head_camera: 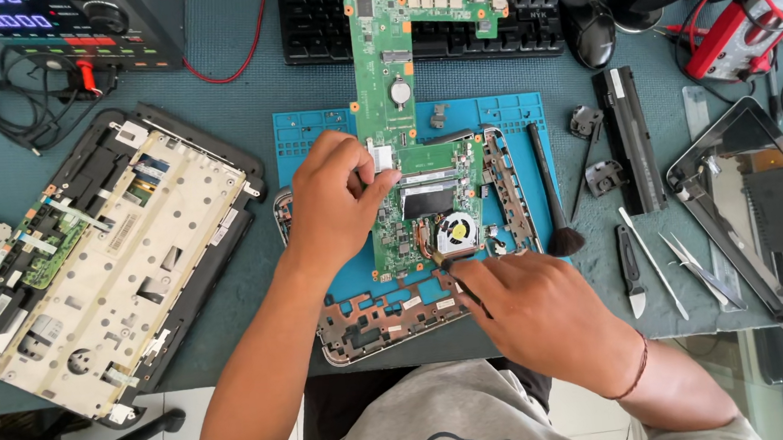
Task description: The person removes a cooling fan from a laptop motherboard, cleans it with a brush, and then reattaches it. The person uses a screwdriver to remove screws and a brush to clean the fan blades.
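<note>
Head cam: your left hand [338,201] pinches the green motherboard [410,166] at its left edge, centre of the blue mat [308,133]. Right hand [536,306] clenched on a dark tool [468,289] w/ tip by the fan [457,233]. Keep board pinned flat, tip square.
</note>
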